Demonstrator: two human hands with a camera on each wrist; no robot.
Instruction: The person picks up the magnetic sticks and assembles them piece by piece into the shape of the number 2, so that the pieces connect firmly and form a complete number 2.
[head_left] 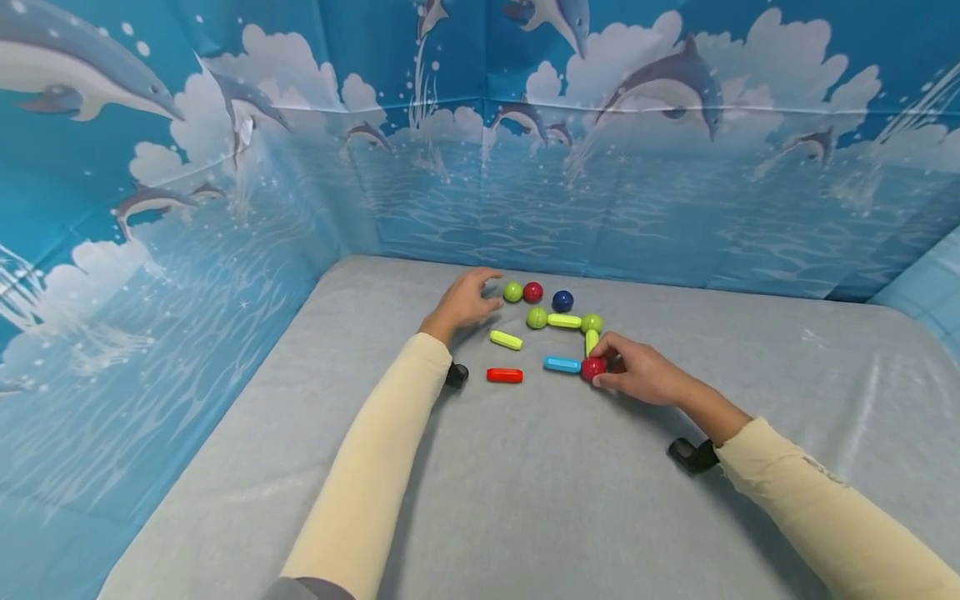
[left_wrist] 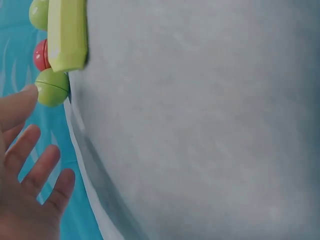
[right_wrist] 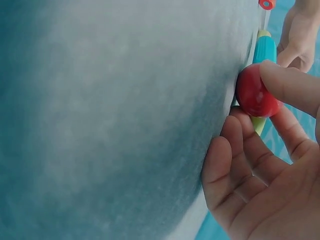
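My right hand [head_left: 643, 372] pinches a red ball [head_left: 592, 369] between thumb and fingers; the right wrist view shows the same red ball [right_wrist: 256, 91] close up. A blue stick [head_left: 562, 364] meets the ball's left side, and a yellow-green stick [head_left: 592, 342] runs from it to a green ball [head_left: 592, 322]. From there another yellow-green stick [head_left: 564, 320] reaches a second green ball [head_left: 537, 317]. My left hand [head_left: 467, 302] is held with fingers spread just left of a loose green ball [head_left: 513, 292], holding nothing.
Beside the loose green ball lie a red ball [head_left: 533, 292] and a dark blue ball [head_left: 562, 301]. A loose yellow-green stick [head_left: 506, 340] and a red stick [head_left: 505, 376] lie left of the joined pieces. The grey tabletop [head_left: 480, 500] meets a dolphin-print curtain [head_left: 487, 200] behind.
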